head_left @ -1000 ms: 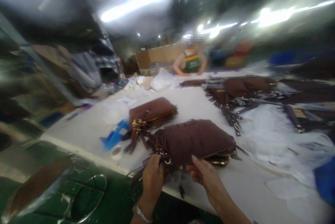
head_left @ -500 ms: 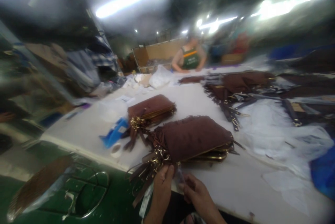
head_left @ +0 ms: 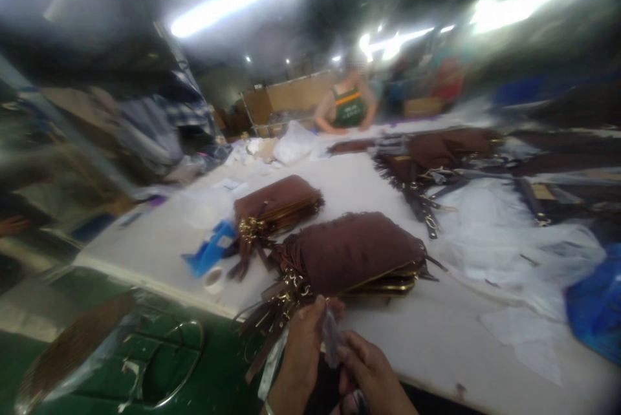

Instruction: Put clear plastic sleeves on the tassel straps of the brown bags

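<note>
At the near table edge, my left hand (head_left: pixel 303 344) pinches the top of a small strip of cloudy, see-through plastic (head_left: pixel 330 336). My right hand (head_left: pixel 365 360) has its thumb and fingers closed on the strip's lower end. Whether anything is wrapped inside the plastic is too blurred to tell. Just beyond both hands lies a stack of brown fringed pouches (head_left: pixel 359 250) with gold zippers. Brown tassels (head_left: pixel 272 324) and gold rings hang from its left end over the edge, close to my left hand.
A smaller stack of brown pouches (head_left: pixel 276 198) lies behind, beside a blue plastic piece (head_left: pixel 211 248) and a tape roll (head_left: pixel 214 279). White plastic bags (head_left: pixel 485 240) and more brown bags (head_left: pixel 436 147) cover the right side. A stool (head_left: pixel 72 350) stands left; a person (head_left: pixel 348 105) is across the table.
Both hands have risen slightly and come closer together. The plastic strip now shows more clearly between them, and my left fingers have turned upward. The view has shifted a little.
</note>
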`<action>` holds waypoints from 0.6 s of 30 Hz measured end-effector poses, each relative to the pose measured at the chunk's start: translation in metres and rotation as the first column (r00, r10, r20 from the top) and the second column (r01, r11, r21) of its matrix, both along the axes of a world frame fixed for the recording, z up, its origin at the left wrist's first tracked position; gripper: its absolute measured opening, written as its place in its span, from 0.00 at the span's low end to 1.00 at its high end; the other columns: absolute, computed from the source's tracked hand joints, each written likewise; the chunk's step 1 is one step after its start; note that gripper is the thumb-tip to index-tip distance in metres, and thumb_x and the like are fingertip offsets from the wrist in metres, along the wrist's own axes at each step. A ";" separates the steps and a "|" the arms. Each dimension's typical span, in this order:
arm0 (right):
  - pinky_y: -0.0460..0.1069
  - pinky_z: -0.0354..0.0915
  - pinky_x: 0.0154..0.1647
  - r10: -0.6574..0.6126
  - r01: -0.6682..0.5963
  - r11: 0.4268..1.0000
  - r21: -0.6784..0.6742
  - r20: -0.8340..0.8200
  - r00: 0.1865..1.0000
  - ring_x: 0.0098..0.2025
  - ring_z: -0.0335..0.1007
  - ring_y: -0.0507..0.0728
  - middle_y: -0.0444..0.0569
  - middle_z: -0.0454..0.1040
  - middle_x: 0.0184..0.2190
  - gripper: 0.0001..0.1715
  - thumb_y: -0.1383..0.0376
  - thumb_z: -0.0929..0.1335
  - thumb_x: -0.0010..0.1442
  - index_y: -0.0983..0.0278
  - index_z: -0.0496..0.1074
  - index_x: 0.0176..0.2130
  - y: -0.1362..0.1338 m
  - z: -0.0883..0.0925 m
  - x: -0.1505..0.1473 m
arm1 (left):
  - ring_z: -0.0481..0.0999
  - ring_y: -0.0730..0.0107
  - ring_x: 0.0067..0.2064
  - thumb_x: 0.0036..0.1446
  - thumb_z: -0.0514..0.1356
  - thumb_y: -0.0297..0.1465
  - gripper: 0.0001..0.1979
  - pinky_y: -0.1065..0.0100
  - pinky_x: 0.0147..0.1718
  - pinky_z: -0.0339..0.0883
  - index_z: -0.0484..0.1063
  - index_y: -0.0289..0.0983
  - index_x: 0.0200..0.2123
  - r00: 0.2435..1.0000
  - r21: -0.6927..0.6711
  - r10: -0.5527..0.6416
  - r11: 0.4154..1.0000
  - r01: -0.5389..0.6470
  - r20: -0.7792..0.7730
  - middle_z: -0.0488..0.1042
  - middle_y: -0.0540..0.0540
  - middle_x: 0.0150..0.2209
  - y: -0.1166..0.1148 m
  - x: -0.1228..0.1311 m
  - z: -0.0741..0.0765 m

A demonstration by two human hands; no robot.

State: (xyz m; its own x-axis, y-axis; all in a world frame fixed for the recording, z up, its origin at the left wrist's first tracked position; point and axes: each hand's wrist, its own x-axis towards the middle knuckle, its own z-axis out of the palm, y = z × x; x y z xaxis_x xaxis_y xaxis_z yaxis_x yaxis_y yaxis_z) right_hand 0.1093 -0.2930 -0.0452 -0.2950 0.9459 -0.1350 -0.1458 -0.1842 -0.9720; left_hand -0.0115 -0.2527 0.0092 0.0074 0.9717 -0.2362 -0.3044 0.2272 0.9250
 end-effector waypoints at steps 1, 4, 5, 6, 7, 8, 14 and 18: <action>0.45 0.60 0.22 0.005 -0.005 1.000 -0.003 -0.003 1.000 0.17 0.65 0.52 0.40 0.70 0.16 0.20 0.49 0.62 0.61 0.61 0.69 0.38 -0.001 0.001 0.000 | 0.78 0.55 0.41 0.53 0.63 0.44 0.21 0.61 0.43 0.68 0.79 0.29 0.36 1.000 -0.005 0.011 1.000 -0.011 0.020 0.80 0.35 0.37 0.000 0.001 0.001; 0.45 0.59 0.21 0.013 -0.013 1.000 -0.021 -0.024 1.000 0.17 0.65 0.52 0.40 0.69 0.16 0.20 0.48 0.62 0.60 0.61 0.69 0.36 -0.003 0.000 -0.002 | 0.78 0.55 0.41 0.51 0.65 0.44 0.20 0.61 0.44 0.68 0.79 0.30 0.35 0.998 -0.019 0.027 0.999 -0.026 0.054 0.80 0.36 0.37 -0.002 0.004 0.003; 0.44 0.60 0.21 0.012 -0.012 1.000 -0.027 -0.034 0.999 0.17 0.65 0.52 0.39 0.69 0.16 0.20 0.48 0.62 0.60 0.61 0.69 0.36 -0.004 -0.002 -0.003 | 0.78 0.55 0.41 0.52 0.64 0.44 0.20 0.61 0.44 0.68 0.78 0.31 0.35 0.998 -0.020 0.027 0.999 -0.026 0.055 0.80 0.36 0.37 -0.002 0.005 0.003; 0.44 0.60 0.22 0.013 -0.014 0.999 -0.031 -0.041 0.999 0.17 0.65 0.52 0.39 0.69 0.16 0.20 0.48 0.62 0.61 0.61 0.69 0.35 -0.004 -0.004 -0.004 | 0.78 0.55 0.42 0.53 0.63 0.43 0.19 0.61 0.44 0.68 0.78 0.31 0.35 0.998 -0.021 0.023 1.000 -0.021 0.052 0.80 0.36 0.38 -0.002 0.006 0.002; 0.44 0.60 0.21 0.025 -0.026 0.999 -0.034 -0.042 0.999 0.17 0.65 0.52 0.39 0.69 0.16 0.20 0.48 0.62 0.61 0.61 0.69 0.35 -0.003 -0.007 -0.003 | 0.78 0.55 0.43 0.54 0.62 0.43 0.19 0.61 0.44 0.68 0.78 0.31 0.36 0.999 -0.019 0.018 1.000 -0.017 0.044 0.80 0.36 0.38 -0.002 0.005 0.002; 0.45 0.59 0.21 0.050 -0.051 0.998 -0.037 -0.034 0.998 0.17 0.65 0.52 0.40 0.70 0.16 0.21 0.47 0.61 0.60 0.61 0.69 0.35 -0.002 -0.009 -0.002 | 0.77 0.55 0.43 0.55 0.61 0.43 0.19 0.61 0.45 0.68 0.78 0.32 0.37 0.999 -0.014 0.008 1.000 -0.007 0.034 0.80 0.36 0.39 -0.002 0.004 0.001; 0.50 0.67 0.31 -0.169 0.168 0.986 0.020 0.141 0.975 0.32 0.75 0.58 0.49 0.78 0.31 0.28 0.45 0.64 0.57 0.62 0.70 0.46 0.029 -0.001 0.032 | 0.76 0.56 0.38 0.55 0.61 0.44 0.17 0.63 0.39 0.68 0.78 0.35 0.34 0.896 0.168 0.133 0.984 -0.067 -0.423 0.79 0.42 0.34 -0.002 -0.033 0.013; 0.49 0.65 0.27 -0.355 0.361 0.930 -0.063 0.089 0.930 0.30 0.73 0.58 0.51 0.78 0.32 0.31 0.41 0.64 0.55 0.64 0.73 0.39 0.054 0.024 0.038 | 0.73 0.57 0.47 0.59 0.58 0.36 0.10 0.63 0.48 0.64 0.75 0.40 0.41 0.611 0.524 0.416 0.852 -0.001 -0.674 0.76 0.42 0.43 0.008 -0.060 0.026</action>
